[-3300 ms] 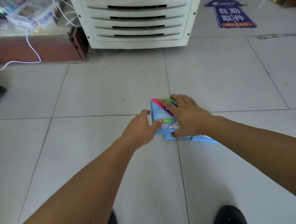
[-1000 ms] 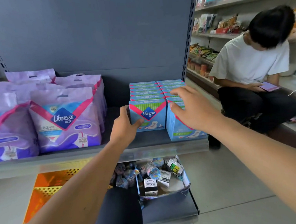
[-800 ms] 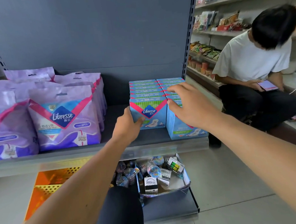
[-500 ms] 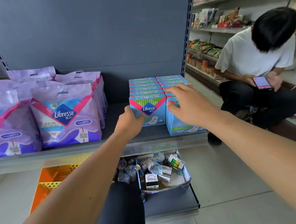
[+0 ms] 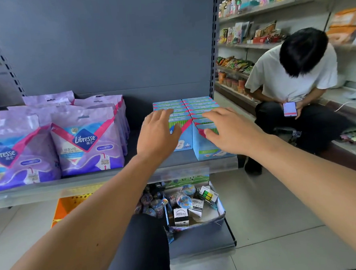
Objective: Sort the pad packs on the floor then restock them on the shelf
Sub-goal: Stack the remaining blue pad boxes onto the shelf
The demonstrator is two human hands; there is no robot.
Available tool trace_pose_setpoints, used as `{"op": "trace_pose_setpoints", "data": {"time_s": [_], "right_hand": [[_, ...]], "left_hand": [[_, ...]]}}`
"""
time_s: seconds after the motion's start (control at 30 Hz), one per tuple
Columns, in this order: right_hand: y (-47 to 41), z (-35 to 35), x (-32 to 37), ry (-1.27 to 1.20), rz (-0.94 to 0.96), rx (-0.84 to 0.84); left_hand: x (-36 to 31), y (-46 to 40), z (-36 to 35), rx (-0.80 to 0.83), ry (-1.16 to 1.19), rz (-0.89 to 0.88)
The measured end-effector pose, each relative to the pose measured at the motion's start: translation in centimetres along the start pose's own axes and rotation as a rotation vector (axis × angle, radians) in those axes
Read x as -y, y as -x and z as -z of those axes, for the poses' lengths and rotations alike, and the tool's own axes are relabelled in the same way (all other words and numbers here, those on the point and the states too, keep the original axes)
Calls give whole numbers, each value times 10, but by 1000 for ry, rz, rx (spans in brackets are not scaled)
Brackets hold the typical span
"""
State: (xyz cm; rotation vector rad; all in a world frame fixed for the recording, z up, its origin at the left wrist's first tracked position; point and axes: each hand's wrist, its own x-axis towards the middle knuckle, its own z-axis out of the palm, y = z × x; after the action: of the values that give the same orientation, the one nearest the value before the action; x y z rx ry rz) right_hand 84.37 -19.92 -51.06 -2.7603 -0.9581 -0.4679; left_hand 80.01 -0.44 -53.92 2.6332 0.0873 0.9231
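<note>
Blue pad packs [image 5: 186, 140] stand upright on the grey shelf [image 5: 113, 176] in two rows that run from the front edge back to the panel, printed fronts toward the aisle. The left hand [image 5: 158, 136] lies flat with straight fingers over the front pack of the left row. The right hand [image 5: 233, 129], fingers spread and relaxed, rests on the right row. Purple bags [image 5: 85, 140] stand further left on the same shelf.

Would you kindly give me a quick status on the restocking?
Left hand and right hand open, over the blue pad packs. Packs stand in two rows on the shelf. Purple bags left, apart.
</note>
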Motion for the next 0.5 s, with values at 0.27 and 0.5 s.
{"op": "trace_pose_setpoints", "data": {"time_s": [0.27, 0.5], "right_hand": [[78, 48, -31, 92, -177, 52], [177, 83, -88, 142, -450, 61]], "left_hand": [[-116, 13, -2, 272, -68, -275], [-221, 31, -24, 398, 36, -456]]}}
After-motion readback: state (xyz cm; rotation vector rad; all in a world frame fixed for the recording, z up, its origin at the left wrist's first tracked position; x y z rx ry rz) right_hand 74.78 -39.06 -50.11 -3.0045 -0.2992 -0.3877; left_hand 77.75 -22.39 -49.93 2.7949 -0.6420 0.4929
